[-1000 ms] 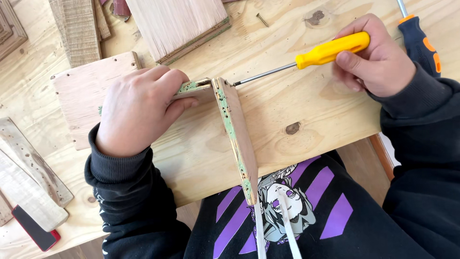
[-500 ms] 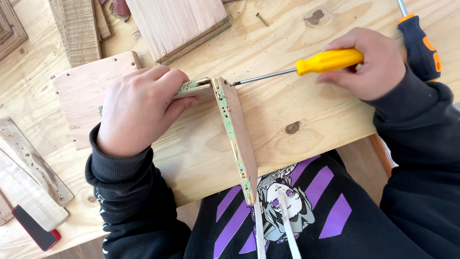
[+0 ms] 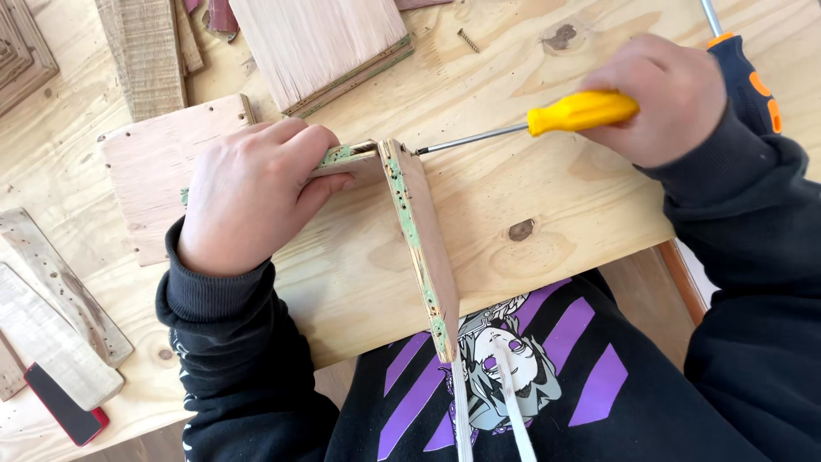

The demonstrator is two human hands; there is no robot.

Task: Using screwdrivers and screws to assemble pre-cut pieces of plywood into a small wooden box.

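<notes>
Plywood bench [image 3: 547, 197]; left hand [image 3: 252, 192] grip clamps boards [image 3: 419, 231]; right hand [image 3: 671, 98] grip closed round screwdriver [image 3: 547, 120]; loose screw [image 3: 469, 39] nearby.

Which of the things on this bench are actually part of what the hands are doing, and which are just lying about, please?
In use:
- left hand, pressing the green-edged boards
- right hand, gripping the yellow-handled screwdriver

Lying about:
- loose screw
- second screwdriver, dark and orange
- drilled plywood panel
- wood strips
- red-edged phone
</notes>
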